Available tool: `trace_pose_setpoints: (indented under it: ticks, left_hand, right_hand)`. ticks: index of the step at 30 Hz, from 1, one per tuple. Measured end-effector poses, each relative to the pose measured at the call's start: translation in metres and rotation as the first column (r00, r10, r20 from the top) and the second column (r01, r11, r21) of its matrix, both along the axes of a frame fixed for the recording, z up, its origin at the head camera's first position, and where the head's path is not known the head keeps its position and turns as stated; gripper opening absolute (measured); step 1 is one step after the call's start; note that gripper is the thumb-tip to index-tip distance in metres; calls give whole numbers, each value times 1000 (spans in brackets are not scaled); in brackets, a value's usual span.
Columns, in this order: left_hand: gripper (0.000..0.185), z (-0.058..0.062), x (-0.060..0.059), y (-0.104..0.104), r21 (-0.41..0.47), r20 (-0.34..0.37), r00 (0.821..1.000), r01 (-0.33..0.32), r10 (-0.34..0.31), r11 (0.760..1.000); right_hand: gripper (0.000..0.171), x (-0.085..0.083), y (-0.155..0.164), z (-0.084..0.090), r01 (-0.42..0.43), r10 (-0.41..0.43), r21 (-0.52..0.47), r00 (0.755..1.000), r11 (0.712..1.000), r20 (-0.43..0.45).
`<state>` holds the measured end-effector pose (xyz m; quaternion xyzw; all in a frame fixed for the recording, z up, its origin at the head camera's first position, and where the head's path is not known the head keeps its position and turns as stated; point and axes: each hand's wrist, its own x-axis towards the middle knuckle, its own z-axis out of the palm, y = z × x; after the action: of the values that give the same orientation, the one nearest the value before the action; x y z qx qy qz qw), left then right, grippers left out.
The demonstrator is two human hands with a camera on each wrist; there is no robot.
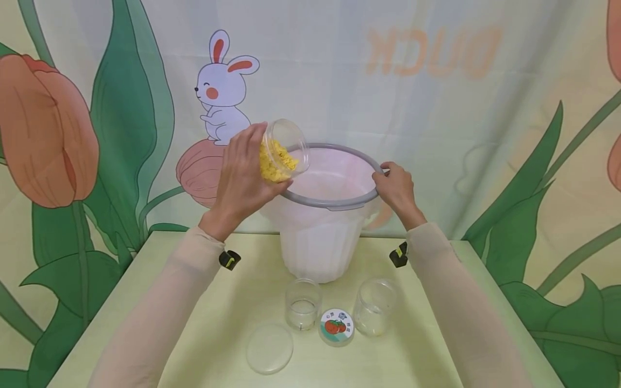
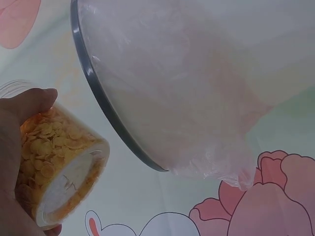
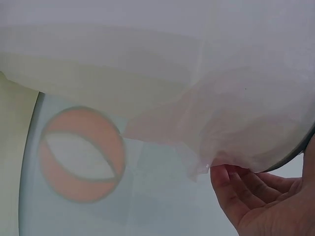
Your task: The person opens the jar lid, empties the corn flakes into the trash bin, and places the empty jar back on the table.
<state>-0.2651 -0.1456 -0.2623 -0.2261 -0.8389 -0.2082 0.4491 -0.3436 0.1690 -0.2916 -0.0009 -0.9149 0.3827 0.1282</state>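
Underneath, only the left wrist view shows the jar [image 2: 59,167] base; flakes [image 2: 44,142] inside.

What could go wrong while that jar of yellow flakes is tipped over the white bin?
The tilted jar of flakes has its mouth right at the grey rim, so flakes might spill outside onto the table. The right hand only holds the rim at one side; the lined bin could shift. The loose liner may slip.

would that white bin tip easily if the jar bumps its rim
Probably somewhat: the bin narrows toward its base and looks empty and thin-walled, so likely light. The right hand gripping the grey rim should steady it. The thin liner looks floppy and adds no stiffness.
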Motion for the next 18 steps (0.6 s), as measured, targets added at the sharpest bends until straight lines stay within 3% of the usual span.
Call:
trace_pose_setpoints:
  ticks: [18]
  left_hand:
    - [106,9,-22,5,-67,54,998,-25,29,997]
  right_hand:
    - [51,1,1,-1,5,-5,-8,1000,1000,10]
